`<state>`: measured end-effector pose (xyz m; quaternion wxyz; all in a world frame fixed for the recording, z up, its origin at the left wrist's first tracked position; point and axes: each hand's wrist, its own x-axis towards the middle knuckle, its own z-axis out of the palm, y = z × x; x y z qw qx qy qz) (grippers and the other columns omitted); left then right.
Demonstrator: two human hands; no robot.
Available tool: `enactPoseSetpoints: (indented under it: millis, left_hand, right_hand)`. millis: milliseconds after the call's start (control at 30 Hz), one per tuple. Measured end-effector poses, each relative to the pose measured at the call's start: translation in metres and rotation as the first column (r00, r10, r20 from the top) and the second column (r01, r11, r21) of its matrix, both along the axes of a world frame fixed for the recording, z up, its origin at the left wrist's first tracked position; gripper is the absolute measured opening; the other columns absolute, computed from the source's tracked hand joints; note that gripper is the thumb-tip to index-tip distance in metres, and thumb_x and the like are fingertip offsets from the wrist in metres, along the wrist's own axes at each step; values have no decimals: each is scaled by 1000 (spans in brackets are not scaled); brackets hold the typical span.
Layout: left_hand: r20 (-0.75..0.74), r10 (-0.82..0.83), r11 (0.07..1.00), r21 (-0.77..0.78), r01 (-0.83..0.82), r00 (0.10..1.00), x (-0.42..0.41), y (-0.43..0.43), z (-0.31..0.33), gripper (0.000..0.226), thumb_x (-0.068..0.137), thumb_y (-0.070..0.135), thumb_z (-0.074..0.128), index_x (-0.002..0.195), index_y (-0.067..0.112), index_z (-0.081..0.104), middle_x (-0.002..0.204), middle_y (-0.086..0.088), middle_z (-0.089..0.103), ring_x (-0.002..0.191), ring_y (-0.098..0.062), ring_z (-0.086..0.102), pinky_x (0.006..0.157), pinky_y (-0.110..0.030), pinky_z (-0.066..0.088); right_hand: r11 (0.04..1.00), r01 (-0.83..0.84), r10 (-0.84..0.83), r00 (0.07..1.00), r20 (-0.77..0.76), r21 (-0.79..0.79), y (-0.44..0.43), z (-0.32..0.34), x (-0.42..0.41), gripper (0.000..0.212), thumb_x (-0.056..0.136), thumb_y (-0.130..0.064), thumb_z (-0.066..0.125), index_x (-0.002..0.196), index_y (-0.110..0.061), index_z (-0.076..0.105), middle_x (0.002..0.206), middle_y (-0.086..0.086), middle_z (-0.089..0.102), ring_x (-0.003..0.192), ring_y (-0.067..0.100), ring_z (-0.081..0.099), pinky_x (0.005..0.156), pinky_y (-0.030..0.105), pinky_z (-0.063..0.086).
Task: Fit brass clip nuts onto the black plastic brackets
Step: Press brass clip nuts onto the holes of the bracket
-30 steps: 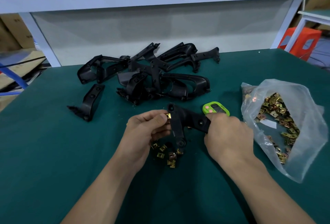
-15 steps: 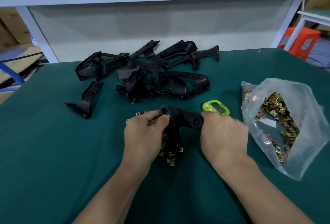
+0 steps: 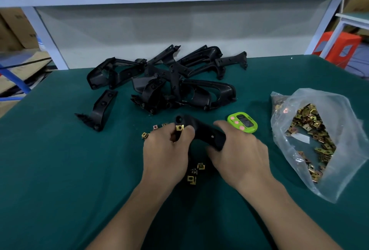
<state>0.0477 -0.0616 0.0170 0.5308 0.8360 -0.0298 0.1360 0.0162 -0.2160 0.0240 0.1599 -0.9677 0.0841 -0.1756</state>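
Right hand grips the black bracket by one arm, apparently to steady it above the green table. Left hand pinches a brass clip nut against the bracket's end, probably pushing it on. Loose nuts lie just beneath the hands, handy for the next fit. Pile of brackets sits behind.

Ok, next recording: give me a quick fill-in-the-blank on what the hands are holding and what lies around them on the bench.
The left hand and right hand together hold ____ bracket, the left pinching a clip nut onto it.
The clear bag of clip nuts lies to the right hand's ____.
The small timer by the right hand is ____.
Missing: one; right; green.
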Motion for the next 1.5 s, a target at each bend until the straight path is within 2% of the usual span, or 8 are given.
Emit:
enactPoseSetpoints:
  millis: [100,300,433,700,867,1167,1333,1500]
  left_hand:
    - [-36,-18,997,-72,15,999,10,16,1,36,99,47,54,65,41,67,66,22,67,57,4,57,55,-10,41]
    - [20,-65,890,453,49,998,25,31,-7,12,80,37,80,91,43,79,86,20,63,94,-11,52,88,-32,42]
    - [21,-75,843,536,52,997,26,22,-14,26,79,53,79,103,43,77,89,20,56,97,-10,51,89,-32,38]
    - [227,-83,826,561,-61,970,26,17,-16,7,91,24,75,94,22,80,85,8,70,83,-17,55,81,-31,34]
    - [110,98,994,26,-102,989,14,15,-3,20,97,40,61,80,36,73,67,18,71,61,-2,64,58,-10,44]
    - [-250,-21,851,-513,-114,968,17,11,5,20,98,24,64,86,9,72,78,-5,79,69,-18,76,57,-18,48]
    - [-271,-261,791,-611,44,927,16,13,8,27,105,23,53,96,7,73,91,-10,80,83,-21,78,71,-31,45]
    - [-254,-254,830,-552,76,933,14,10,10,34,100,29,62,75,11,77,76,-12,77,61,-15,71,54,-14,49]
  right_hand:
    - [989,85,-87,996,10,118,-12,-2,6,25,84,-54,65,98,-36,56,68,-11,56,72,31,61,60,34,37]
    - [968,157,-156,988,-21,195,-29,-4,10,21,86,-51,66,96,-34,57,67,-11,57,68,28,52,61,33,38]
    - [972,138,-131,990,-48,190,-22,-7,8,26,85,-56,67,98,-35,60,74,-7,64,78,29,62,65,35,45]
    - [968,150,-138,988,-71,203,-20,-8,7,24,83,-57,67,87,-35,57,66,-12,54,70,27,51,62,34,37]
    - [968,154,-144,988,-62,199,-21,-8,8,23,82,-56,68,90,-35,61,66,-11,53,70,27,49,61,34,36]
    - [968,144,-133,989,-67,204,-21,-7,8,22,82,-54,68,89,-34,61,70,-9,60,70,27,51,60,34,39]
    - [967,145,-136,989,-55,208,-22,-8,8,23,81,-52,68,88,-31,60,65,-11,54,69,27,51,61,34,39]
    - [961,127,-125,992,-24,244,-23,-7,9,24,80,-53,71,87,-33,60,64,-14,52,69,26,49,60,33,37]
